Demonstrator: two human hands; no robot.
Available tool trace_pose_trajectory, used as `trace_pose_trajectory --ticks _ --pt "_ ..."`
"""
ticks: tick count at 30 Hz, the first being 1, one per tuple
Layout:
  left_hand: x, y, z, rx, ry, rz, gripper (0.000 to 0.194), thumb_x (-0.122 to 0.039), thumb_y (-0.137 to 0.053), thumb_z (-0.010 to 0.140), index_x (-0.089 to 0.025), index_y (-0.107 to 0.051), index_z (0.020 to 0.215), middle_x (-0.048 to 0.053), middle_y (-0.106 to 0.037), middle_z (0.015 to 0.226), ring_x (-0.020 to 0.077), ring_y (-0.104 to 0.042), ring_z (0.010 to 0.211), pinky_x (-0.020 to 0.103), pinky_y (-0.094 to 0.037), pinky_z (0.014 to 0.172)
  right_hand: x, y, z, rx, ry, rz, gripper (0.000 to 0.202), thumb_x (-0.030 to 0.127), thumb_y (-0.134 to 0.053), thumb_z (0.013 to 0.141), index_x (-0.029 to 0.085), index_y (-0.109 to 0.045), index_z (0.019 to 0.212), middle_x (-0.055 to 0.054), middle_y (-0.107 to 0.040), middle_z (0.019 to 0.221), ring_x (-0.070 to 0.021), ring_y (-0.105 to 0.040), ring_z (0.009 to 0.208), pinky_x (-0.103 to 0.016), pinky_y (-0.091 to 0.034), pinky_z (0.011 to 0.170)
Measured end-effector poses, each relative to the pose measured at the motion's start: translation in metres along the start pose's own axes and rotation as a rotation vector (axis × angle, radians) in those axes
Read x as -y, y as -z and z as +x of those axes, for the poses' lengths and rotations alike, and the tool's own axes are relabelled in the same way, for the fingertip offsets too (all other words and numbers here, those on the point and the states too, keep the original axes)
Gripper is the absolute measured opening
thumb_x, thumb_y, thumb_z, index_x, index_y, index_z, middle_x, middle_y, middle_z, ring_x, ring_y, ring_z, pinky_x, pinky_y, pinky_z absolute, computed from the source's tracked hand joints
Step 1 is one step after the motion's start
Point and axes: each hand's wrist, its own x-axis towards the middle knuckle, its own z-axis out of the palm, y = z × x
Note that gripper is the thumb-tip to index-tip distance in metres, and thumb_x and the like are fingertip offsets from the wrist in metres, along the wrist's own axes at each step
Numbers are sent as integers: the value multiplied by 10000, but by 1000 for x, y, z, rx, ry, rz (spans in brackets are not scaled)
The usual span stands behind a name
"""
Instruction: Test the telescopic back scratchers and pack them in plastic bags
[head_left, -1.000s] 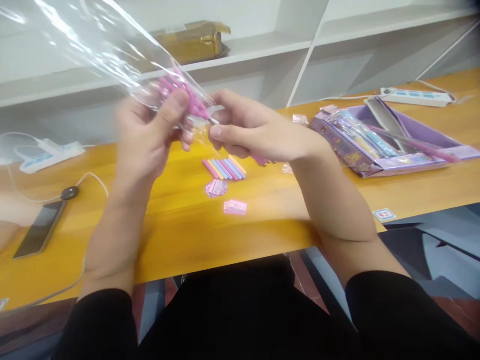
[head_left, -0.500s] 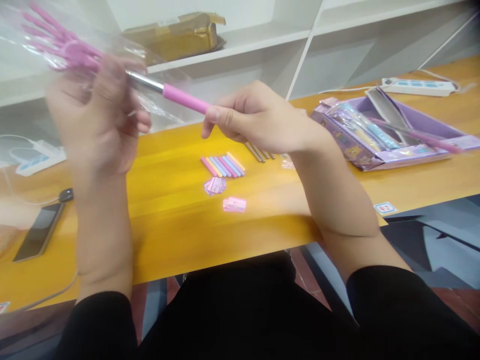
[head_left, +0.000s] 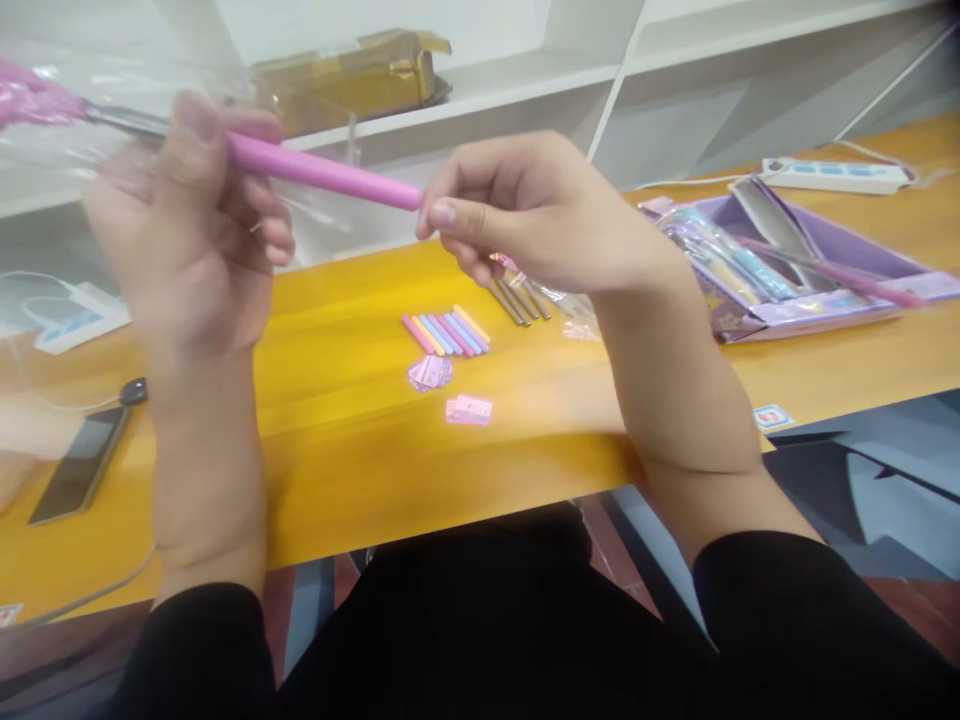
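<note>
My left hand [head_left: 191,225] is raised at the left, closed around a clear plastic sleeve [head_left: 90,70] and the stick inside it. That stick is a pink-handled tool [head_left: 322,172] with a metal shaft and a pink head at the far left edge. My right hand [head_left: 536,210] pinches the end of the pink handle, which sticks out of the sleeve. Both hands hover above the yellow table [head_left: 360,450].
On the table lie a row of pastel sticks [head_left: 448,333], small pink cards [head_left: 470,409], thin metal rods [head_left: 517,300], a purple box of stationery [head_left: 795,270], a phone [head_left: 75,465], power strips [head_left: 836,172] and cables. White shelves with a cardboard box [head_left: 352,75] stand behind.
The pink tool has slid out of the sleeve: my left hand moved left with the sleeve, and my right hand now holds the exposed handle end.
</note>
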Motion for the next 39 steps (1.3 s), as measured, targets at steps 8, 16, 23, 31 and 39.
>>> trace_pose_trajectory --ticks 8,16,23,31,39 --pt "-3 -9 -2 -54 124 -50 549 -608 -744 1126 -116 -870 920 -18 -629 619 59 -540 478 181 -436 422 11 -1 -4 35 3 9 419 707 -798 1045 292 -767 998 -34 -756 841 -189 -711 744 -335 -647 694" --pt "-7 7 -1 55 85 3 424 -453 -676 1213 -110 -867 1052 -45 -643 671 47 -558 562 140 -471 476 5 -1 -4 5 45 0 435 695 -751 1042 267 -743 967 -43 -752 844 -179 -725 758 -325 -628 712" --pt "-3 -16 -15 86 95 -132 402 -474 -1010 976 -89 -894 973 -24 -698 697 65 -635 550 168 -492 460 -6 -15 3 -50 53 1 385 630 -726 1101 254 -743 1022 -28 -737 832 -160 -679 743 -300 -603 733" --pt "11 -35 -30 169 240 -84 309 -438 -885 1095 -164 -844 958 7 -761 766 95 -642 584 251 -458 523 -9 -28 4 -106 279 -49 471 647 -672 1187 207 -704 1024 5 -671 865 -98 -591 706 -211 -504 629" --pt "0 -31 -24 149 356 -45 374 -467 -815 1138 -159 -801 926 16 -708 749 115 -630 590 295 -424 531 -5 -6 -4 -260 439 -377 471 575 -823 1132 239 -780 1459 -102 -653 1442 -151 -683 1030 -208 -598 746"
